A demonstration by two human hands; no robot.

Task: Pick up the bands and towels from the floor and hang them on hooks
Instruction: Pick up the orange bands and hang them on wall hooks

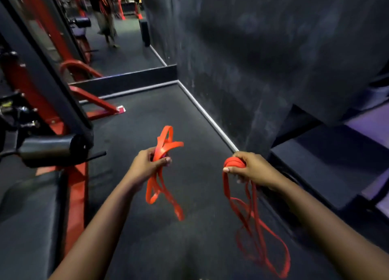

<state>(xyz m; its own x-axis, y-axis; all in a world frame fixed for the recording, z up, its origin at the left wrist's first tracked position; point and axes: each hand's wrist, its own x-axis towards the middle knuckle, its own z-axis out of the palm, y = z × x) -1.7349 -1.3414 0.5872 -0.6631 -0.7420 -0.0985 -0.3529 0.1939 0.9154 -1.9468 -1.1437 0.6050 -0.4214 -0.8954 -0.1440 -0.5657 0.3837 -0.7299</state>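
Gripping bands (pixel 163 150) (both hands (pixel 145 164), apart).

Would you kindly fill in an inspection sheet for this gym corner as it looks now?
Surface: dark matte floor.
Job's things: orange bands and red bands, both off the floor, loops dangling; no towels or hooks seen.
Clutter: nothing seen.
Hands: left hand grips the orange bands; right hand grips the red bands, partly wound at the fist.
Cables: nothing seen.
Surroundings: red-and-black gym machine at left, dark wall, mirror beyond, dark steps at right.
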